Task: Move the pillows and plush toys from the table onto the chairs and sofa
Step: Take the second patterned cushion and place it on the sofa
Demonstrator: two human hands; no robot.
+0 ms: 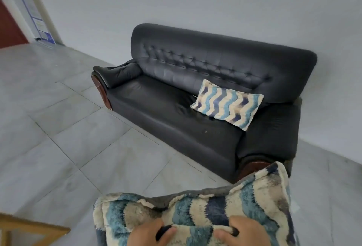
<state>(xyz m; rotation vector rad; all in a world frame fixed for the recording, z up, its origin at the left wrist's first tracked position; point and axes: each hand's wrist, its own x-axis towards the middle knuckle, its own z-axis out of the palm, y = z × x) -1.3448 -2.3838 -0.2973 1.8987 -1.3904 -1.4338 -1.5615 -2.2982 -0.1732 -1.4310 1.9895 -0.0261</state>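
A fluffy pillow (205, 204) with blue, navy and cream wavy stripes fills the bottom of the view. My left hand (150, 235) and my right hand (235, 232) both grip its near edge, holding it up in front of me. Ahead stands a black leather sofa (156, 104) against the wall. A second pillow (228, 103) of the same wavy pattern lies on the sofa's seat, leaning on the backrest near the right armrest. The left part of the seat is bare.
Grey tiled floor (68, 128) lies between me and the sofa. A wooden table corner (33, 230) shows at the bottom left. A doorway with a poster (37, 16) is at the far left.
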